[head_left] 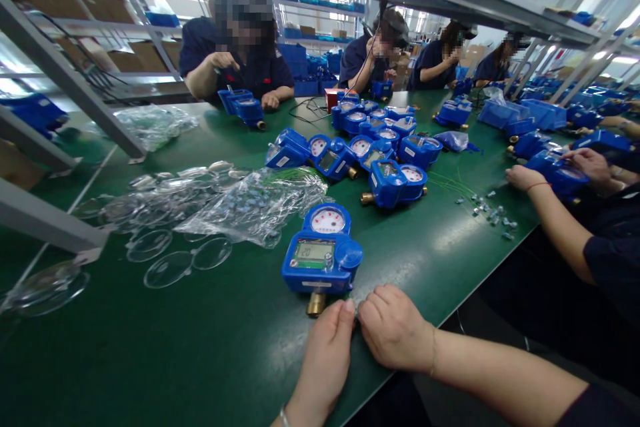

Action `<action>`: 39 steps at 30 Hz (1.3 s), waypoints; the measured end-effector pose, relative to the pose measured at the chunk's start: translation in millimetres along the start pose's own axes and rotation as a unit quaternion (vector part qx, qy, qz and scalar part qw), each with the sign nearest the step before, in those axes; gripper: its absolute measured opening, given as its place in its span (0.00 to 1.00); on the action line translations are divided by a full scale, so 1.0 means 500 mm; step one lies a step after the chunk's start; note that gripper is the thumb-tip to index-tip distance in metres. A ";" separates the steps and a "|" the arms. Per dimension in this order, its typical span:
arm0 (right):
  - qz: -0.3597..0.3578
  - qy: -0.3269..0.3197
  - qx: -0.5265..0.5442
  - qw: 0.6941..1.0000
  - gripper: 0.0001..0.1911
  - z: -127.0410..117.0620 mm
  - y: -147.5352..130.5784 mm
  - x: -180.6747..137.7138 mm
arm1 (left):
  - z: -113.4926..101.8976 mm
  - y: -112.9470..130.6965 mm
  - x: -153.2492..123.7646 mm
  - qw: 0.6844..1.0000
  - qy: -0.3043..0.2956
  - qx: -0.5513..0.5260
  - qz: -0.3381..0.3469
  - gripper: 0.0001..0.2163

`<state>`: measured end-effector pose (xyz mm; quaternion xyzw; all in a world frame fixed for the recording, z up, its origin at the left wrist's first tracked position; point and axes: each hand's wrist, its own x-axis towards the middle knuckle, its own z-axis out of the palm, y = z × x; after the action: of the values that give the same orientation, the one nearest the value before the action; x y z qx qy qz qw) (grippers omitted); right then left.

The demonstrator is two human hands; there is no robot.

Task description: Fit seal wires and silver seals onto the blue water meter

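Note:
A blue water meter [323, 255] with a white dial, a small LCD window and a brass end fitting lies on the green table [200, 347] right in front of me. My left hand [325, 353] and my right hand [393, 328] meet just below it, fingertips pinched together near the brass fitting. Whatever they pinch is too small to make out. Neither hand grips the meter itself.
Clear round lenses [167, 269] and a plastic bag of small parts [255, 203] lie to the left. A cluster of blue meters [373, 147] fills the table's middle. A co-worker's hands [525, 177] rest at right near small loose clips [493, 213]. Several people sit across the table.

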<state>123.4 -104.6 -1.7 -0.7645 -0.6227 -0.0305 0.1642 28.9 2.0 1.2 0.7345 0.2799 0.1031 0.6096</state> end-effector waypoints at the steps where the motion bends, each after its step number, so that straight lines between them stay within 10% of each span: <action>1: 0.042 -0.021 0.060 0.997 0.11 -0.001 -0.001 0.005 | 0.000 0.000 0.000 1.000 0.001 0.010 0.007 0.16; 6: 0.187 -0.104 0.257 0.942 0.15 -0.007 -0.010 0.018 | -0.009 0.004 -0.001 0.997 -0.010 0.060 0.038 0.15; 14: -0.043 0.007 -0.081 0.996 0.08 -0.004 0.009 -0.011 | 0.002 -0.005 0.003 0.982 -0.042 -0.148 -0.108 0.17; 24: -0.202 0.052 -0.071 0.975 0.10 -0.014 0.056 0.017 | 0.007 -0.002 0.004 0.949 -0.058 -0.253 -0.177 0.16; 28: 0.032 0.020 0.265 0.963 0.10 0.000 0.024 0.032 | -0.001 0.009 0.006 0.957 -0.037 -0.242 -0.155 0.17; 31: 0.279 -0.030 0.538 0.795 0.12 0.014 -0.020 0.049 | -0.010 0.013 0.007 0.968 -0.006 -0.215 -0.129 0.19; 33: 0.333 -0.051 0.588 0.735 0.12 0.023 -0.043 0.057 | -0.014 0.008 0.006 0.975 0.012 -0.191 -0.113 0.20; 37: 0.344 -0.063 0.591 0.727 0.12 0.024 -0.055 0.054 | -0.015 -0.009 -0.002 0.978 0.027 -0.175 -0.108 0.19; 39: 0.313 -0.034 0.539 0.781 0.12 0.015 -0.049 0.041 | -0.013 -0.015 -0.005 0.973 0.026 -0.195 -0.121 0.19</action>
<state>103.4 -78.8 1.4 -0.7050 -0.2692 0.3891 0.5283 21.4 6.9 -4.0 0.5588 0.3571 0.0999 0.7418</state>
